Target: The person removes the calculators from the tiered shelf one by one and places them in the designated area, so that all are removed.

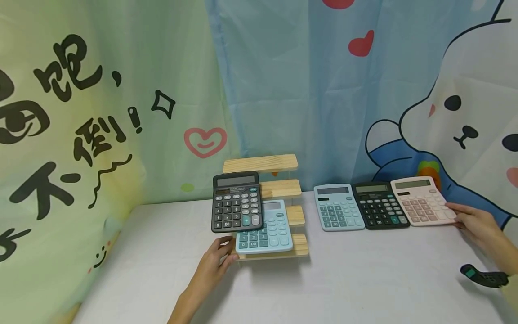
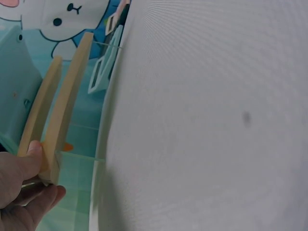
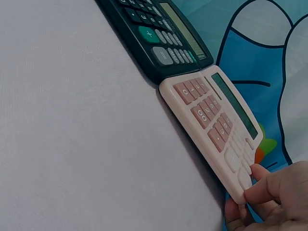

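Left hand (image 1: pixel 216 261): forearm slants in from the near side, reaching the left end of the slatted wooden stand (image 1: pixel 281 189). Grip narrow: lowest slat (image 1: pixel 300 245) held between thumb above and fingers beneath. Right hand (image 1: pixel 475 222): well right of the stand, forearm angled inward; thumb and fingers pinch the right edge of the pink calculator (image 1: pixel 422 204), near its lower corner.

Pink unit is farthest from the stand in a side-by-side row of three: light-blue desktop calculator (image 1: pixel 339 209) nearest it, black desktop calculator (image 1: pixel 378 207) between. On the stand: a grey-black calculator (image 1: pixel 236 202) at upper left, overlapping a pale-blue calculator (image 1: pixel 277 231) at lower right.

Surface: white-covered table (image 1: pixel 344 279) beneath the stand. Room: printed curtain (image 1: pixel 267 81) behind the stand, blue and green; cartoon bear (image 1: pixel 465 99) to the stand's right, black lettering (image 1: pixel 97 141) to its left
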{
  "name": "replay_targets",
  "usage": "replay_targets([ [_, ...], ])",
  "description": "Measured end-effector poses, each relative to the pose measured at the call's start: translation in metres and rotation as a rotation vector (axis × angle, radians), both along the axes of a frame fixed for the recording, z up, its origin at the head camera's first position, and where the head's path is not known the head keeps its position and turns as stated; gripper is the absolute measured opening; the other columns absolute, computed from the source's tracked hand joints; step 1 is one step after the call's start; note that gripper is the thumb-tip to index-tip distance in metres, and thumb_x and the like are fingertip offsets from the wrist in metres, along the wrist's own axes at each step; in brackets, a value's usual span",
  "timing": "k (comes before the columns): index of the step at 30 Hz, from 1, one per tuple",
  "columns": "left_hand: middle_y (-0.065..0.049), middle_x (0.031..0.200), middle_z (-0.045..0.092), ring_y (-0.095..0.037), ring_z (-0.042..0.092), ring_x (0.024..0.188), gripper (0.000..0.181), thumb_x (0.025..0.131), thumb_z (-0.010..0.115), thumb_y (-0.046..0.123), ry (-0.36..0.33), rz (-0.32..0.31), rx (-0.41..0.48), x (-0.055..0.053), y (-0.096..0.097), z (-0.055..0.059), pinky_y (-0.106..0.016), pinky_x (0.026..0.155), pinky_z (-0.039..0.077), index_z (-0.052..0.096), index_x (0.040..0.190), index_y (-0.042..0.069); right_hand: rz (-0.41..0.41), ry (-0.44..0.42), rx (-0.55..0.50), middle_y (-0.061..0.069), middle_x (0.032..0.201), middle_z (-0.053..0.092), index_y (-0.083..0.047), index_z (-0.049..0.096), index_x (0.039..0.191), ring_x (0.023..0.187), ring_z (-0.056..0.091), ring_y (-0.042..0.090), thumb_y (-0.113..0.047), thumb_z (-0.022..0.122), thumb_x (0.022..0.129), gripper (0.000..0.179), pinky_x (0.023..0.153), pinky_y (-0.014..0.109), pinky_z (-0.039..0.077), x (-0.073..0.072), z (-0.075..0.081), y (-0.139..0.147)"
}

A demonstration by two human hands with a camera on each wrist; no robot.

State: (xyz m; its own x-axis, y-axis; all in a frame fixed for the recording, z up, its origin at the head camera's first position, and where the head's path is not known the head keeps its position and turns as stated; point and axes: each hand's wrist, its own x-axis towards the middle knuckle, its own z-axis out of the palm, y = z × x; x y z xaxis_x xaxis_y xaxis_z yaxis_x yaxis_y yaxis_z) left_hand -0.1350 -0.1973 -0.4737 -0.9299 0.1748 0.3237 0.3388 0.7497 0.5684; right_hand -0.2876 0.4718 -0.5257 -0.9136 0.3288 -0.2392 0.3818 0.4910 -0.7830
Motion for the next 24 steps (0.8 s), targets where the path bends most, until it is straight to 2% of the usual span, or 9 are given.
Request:
replay_targets([
  [2,-0.016,0.127,0.061,-0.034,0.062,0.116,0.042,0.089,0.066,0.023,-0.003,0.003,0.0,0.0002,0.0,0.0001,-0.046,0.094,0.052,0.065,0.12,-0.005,0.004,0.017,0.008,0.031,0.156,0.019,0.004,0.022,0.149,0.082,0.039,-0.014,0.001,0.029,0.098,0.052,0.063,0.007,0.048,-0.001,-0.0019,0.0004],
  [7,-0.016,0.126,0.061,-0.033,0.062,0.115,0.041,0.088,0.067,0.022,0.008,0.004,0.001,0.0004,-0.0001,-0.0001,-0.046,0.094,0.053,0.065,0.12,-0.005,0.03,0.033,0.026,0.03,0.156,0.02,0.004,0.022,0.149,0.082,0.036,-0.016,0.002,0.029,0.099,0.051,0.064,0.006,0.047,0.0003,-0.0048,0.001],
  [8,-0.016,0.125,0.061,-0.032,0.063,0.115,0.041,0.088,0.067,0.022,0.012,0.004,0.001,0.0002,-0.0002,-0.0007,-0.045,0.094,0.053,0.065,0.119,-0.005,0.035,0.029,0.035,0.03,0.157,0.019,0.003,0.022,0.15,0.086,0.044,-0.011,0.001,0.028,0.099,0.051,0.07,0.008,0.051,0.0008,-0.005,0.0011],
  [10,-0.016,0.124,0.062,-0.032,0.063,0.113,0.041,0.088,0.067,0.022,0.02,0.002,0.0,-0.0003,-0.0002,-0.0016,-0.045,0.093,0.054,0.066,0.119,-0.005,0.044,0.024,0.046,0.031,0.156,0.018,0.003,0.021,0.15,0.096,0.053,0.006,0.001,0.029,0.099,0.051,0.07,0.008,0.05,0.0013,-0.0042,0.0014],
  [11,-0.016,0.124,0.062,-0.032,0.064,0.113,0.041,0.087,0.068,0.022,0.021,0.001,-0.001,-0.0004,-0.0003,-0.002,-0.045,0.093,0.054,0.066,0.119,-0.005,0.045,0.018,0.051,0.03,0.157,0.016,0.003,0.02,0.15,0.107,0.056,0.017,0.001,0.029,0.099,0.052,0.08,0.013,0.053,0.0014,-0.0036,0.0014],
  [14,-0.016,0.125,0.062,-0.032,0.064,0.113,0.041,0.087,0.068,0.021,0.019,-0.001,0.002,-0.0004,-0.0006,-0.0019,-0.044,0.093,0.054,0.066,0.119,-0.005,0.04,-0.005,0.052,0.029,0.158,0.012,0.001,0.018,0.15,0.138,0.031,0.045,0.001,0.028,0.099,0.052,0.106,0.038,0.047,0.001,-0.0013,0.0002],
  [17,-0.017,0.126,0.061,-0.032,0.063,0.115,0.042,0.087,0.068,0.021,0.003,0.002,0.007,0.0,-0.0009,-0.0009,-0.044,0.094,0.053,0.065,0.12,-0.005,0.032,-0.014,0.052,0.029,0.158,0.012,0.0,0.018,0.15,0.14,0.025,0.049,0.003,0.028,0.098,0.053,0.113,0.053,0.036,0.0001,-0.0013,-0.0016],
  [22,-0.017,0.126,0.061,-0.032,0.063,0.114,0.042,0.088,0.067,0.022,0.005,-0.001,0.001,0.0001,-0.0005,-0.0006,-0.044,0.094,0.054,0.064,0.121,-0.006,0.031,-0.017,0.065,0.031,0.156,0.017,0.002,0.018,0.15,0.137,0.028,0.05,0.004,0.027,0.099,0.052,0.112,0.054,0.037,0.0002,-0.0049,-0.0039],
  [24,-0.017,0.125,0.061,-0.032,0.064,0.113,0.042,0.088,0.067,0.021,0.012,-0.002,-0.004,-0.0002,-0.0003,-0.0011,-0.045,0.093,0.054,0.064,0.121,-0.006,0.028,-0.017,0.054,0.03,0.156,0.015,0.001,0.017,0.15,0.14,0.024,0.051,0.003,0.025,0.099,0.051,0.113,0.059,0.03,0.0009,-0.0063,-0.0044],
])
